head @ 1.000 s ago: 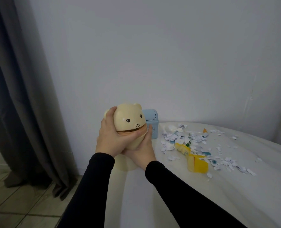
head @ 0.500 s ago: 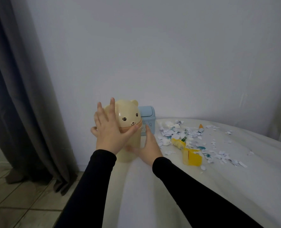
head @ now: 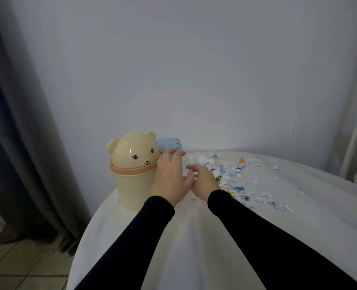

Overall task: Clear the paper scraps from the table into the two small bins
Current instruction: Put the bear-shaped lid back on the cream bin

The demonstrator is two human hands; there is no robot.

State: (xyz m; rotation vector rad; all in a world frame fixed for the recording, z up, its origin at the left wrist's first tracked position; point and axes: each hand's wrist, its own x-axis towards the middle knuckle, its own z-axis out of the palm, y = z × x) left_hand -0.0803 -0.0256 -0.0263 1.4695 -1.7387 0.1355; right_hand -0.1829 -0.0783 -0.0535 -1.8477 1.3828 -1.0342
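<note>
While both hands, left [head: 169,181] and right [head: 204,183], hover loose-fingered and empty over bench [head: 194,237]: two bins, bear [head: 132,170] left of them, blue [head: 169,144] beyond; countless scraps [head: 255,185] rightward. No legible writing.

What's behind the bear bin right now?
Behind the bear bin stands the small blue bin, only its top showing. The bear's head and the left hand cover its lower body, so its base and contents cannot be seen.
</note>
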